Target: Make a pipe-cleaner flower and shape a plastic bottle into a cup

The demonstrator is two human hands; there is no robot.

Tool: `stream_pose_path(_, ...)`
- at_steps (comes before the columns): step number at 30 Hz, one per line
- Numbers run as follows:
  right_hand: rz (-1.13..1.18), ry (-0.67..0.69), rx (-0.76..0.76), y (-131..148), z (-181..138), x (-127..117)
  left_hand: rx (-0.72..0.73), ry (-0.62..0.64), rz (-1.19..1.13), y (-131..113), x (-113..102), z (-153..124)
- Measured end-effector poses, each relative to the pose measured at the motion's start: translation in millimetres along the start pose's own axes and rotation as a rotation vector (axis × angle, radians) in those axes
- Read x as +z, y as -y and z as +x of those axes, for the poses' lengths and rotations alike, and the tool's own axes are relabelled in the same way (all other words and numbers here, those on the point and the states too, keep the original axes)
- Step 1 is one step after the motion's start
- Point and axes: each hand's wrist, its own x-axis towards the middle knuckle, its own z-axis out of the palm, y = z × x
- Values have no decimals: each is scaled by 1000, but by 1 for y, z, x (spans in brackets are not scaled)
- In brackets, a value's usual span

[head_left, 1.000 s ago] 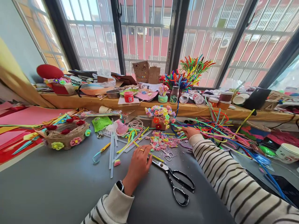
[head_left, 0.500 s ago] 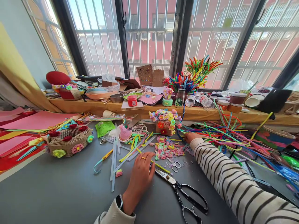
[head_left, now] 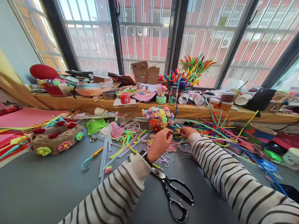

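Observation:
My left hand [head_left: 161,143] is raised over the small heap of pastel snippets [head_left: 172,147], its fingers curled in toward the thumb. Whatever sits between those fingertips is too small to make out. Just right of it, my right hand [head_left: 186,132] pinches at the left ends of the coloured pipe cleaners [head_left: 215,132]; its fingertips are partly hidden. Below the left hand lie small white-handled scissors [head_left: 166,161]. Nearer to me rest large black-handled shears [head_left: 178,193], their blades partly covered by my left sleeve. Behind the hands stands a pot of small pastel flowers [head_left: 155,115].
At the left is a woven basket [head_left: 54,141] with flowers. Clear glue sticks [head_left: 105,155] and a small yellow-and-blue hook-like piece [head_left: 87,160] lie in front. Jars and a glass bottle [head_left: 173,95] line the window ledge [head_left: 137,109]. A paper cup [head_left: 291,158] stands far right.
My left hand has lifted from the table beside the shears and moved right and away, close to my right hand, its fingers curling. The view has turned slightly right.

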Motion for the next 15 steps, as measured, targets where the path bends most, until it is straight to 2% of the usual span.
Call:
stream_pose_path(6, -5, -19, -23, -2, -4, 4, -134, 145, 4, 23, 48, 43)
stream_pose_path(10, -20, -5, -17, -5, -2, 7, -182, 191, 18, 34, 63, 59)
stream_pose_path(15, -11, 6, 12, -13, 3, 10, -181, 223, 70, 35, 74, 66)
